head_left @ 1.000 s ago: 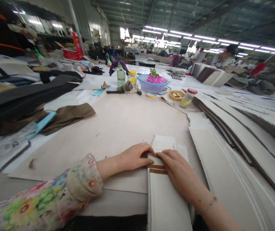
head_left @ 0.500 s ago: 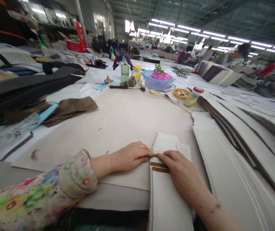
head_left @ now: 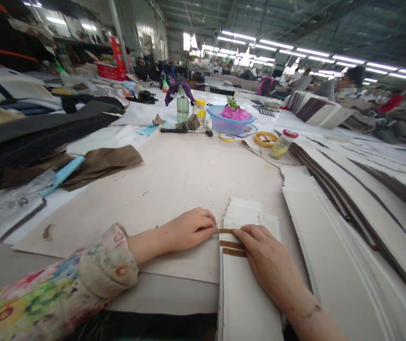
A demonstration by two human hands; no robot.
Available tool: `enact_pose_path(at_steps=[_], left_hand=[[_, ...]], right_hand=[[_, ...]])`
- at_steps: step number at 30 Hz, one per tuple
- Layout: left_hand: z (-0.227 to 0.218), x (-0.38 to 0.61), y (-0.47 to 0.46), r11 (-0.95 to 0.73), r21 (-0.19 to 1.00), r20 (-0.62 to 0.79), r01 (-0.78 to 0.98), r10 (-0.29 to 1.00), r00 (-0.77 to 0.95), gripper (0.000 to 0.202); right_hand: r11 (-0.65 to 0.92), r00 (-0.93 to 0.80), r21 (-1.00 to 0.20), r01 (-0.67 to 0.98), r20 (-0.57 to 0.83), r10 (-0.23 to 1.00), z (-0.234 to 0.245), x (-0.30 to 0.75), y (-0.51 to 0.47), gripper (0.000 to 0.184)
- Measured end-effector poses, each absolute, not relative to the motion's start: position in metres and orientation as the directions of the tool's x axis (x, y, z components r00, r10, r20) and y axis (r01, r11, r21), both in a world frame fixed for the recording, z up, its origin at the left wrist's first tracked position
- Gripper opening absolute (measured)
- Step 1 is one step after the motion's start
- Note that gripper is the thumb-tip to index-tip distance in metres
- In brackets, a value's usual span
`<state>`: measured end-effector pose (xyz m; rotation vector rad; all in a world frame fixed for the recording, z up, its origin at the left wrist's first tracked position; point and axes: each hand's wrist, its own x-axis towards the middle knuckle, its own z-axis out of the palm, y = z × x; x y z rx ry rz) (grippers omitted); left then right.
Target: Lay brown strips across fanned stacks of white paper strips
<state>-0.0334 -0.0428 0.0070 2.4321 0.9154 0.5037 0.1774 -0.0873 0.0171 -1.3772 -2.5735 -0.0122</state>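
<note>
A long stack of off-white strips (head_left: 247,293) lies lengthwise before me, its far end stepped in thin layers. Three narrow brown strips (head_left: 232,245) cross it, one behind another. My left hand (head_left: 189,229) is at the stack's left edge, thumb and forefinger pinched at the left end of the farthest brown strip (head_left: 225,231). The fingertips of my right hand (head_left: 265,253) press together at the same strip's other end, while the palm rests over the stack's right side. My right thumb is mostly hidden.
Large pale panels (head_left: 345,255) are layered at the right. Farther off are a red-lidded jar (head_left: 284,143), a yellow dish (head_left: 266,139), a blue basin (head_left: 226,122), a black-handled brush (head_left: 185,131) and a bottle (head_left: 182,108). Brown cloth (head_left: 107,163) lies left. A person (head_left: 348,83) is at the far right.
My hands have drawn slightly apart, the left one moving left. The farthest brown strip now shows between my fingertips. The view has shifted a little.
</note>
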Motion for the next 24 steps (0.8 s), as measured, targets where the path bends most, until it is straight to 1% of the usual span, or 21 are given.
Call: enact_pose_path(at_steps=[3, 5, 7, 9, 10, 12, 14, 17, 21, 24], left_hand=[[0.009, -0.026, -0.033, -0.445, 0.680, 0.070, 0.582, 0.830, 0.553, 0.023], [0.010, -0.018, -0.027, -0.321, 0.723, -0.035, 0.611, 0.867, 0.497, 0.024], [0.010, -0.010, -0.024, -0.204, 0.761, -0.158, 0.616, 0.862, 0.481, 0.025], [0.009, -0.003, -0.022, -0.074, 0.808, -0.269, 0.584, 0.836, 0.479, 0.023], [0.008, 0.000, -0.022, -0.017, 0.832, -0.304, 0.555, 0.822, 0.481, 0.023], [0.006, 0.002, -0.022, 0.052, 0.877, -0.315, 0.479, 0.814, 0.488, 0.022], [0.005, 0.000, -0.023, 0.048, 0.908, -0.268, 0.416, 0.830, 0.490, 0.023], [0.003, -0.007, -0.025, 0.013, 0.921, -0.222, 0.389, 0.839, 0.497, 0.025], [0.007, -0.015, -0.029, -0.028, 0.903, -0.219, 0.429, 0.829, 0.515, 0.026], [0.016, -0.014, -0.033, -0.129, 0.860, -0.173, 0.493, 0.836, 0.521, 0.022]], right_hand=[[0.557, -0.498, -0.159, 0.815, 0.301, 0.814, 0.013, 0.180, -0.090, 0.033], [0.550, -0.457, -0.214, 0.807, 0.361, 0.813, 0.009, 0.182, -0.091, 0.032], [0.525, -0.403, -0.264, 0.809, 0.402, 0.822, 0.005, 0.184, -0.092, 0.031], [0.484, -0.334, -0.310, 0.819, 0.428, 0.840, 0.000, 0.187, -0.092, 0.029], [0.462, -0.300, -0.334, 0.822, 0.435, 0.849, -0.002, 0.188, -0.092, 0.028], [0.433, -0.253, -0.379, 0.818, 0.438, 0.862, -0.004, 0.188, -0.093, 0.026], [0.426, -0.236, -0.408, 0.808, 0.439, 0.867, -0.004, 0.185, -0.095, 0.024], [0.436, -0.238, -0.426, 0.793, 0.442, 0.865, -0.003, 0.177, -0.098, 0.022], [0.428, -0.225, -0.436, 0.792, 0.443, 0.868, -0.002, 0.170, -0.102, 0.021], [0.421, -0.206, -0.434, 0.796, 0.460, 0.864, -0.001, 0.170, -0.103, 0.020]])
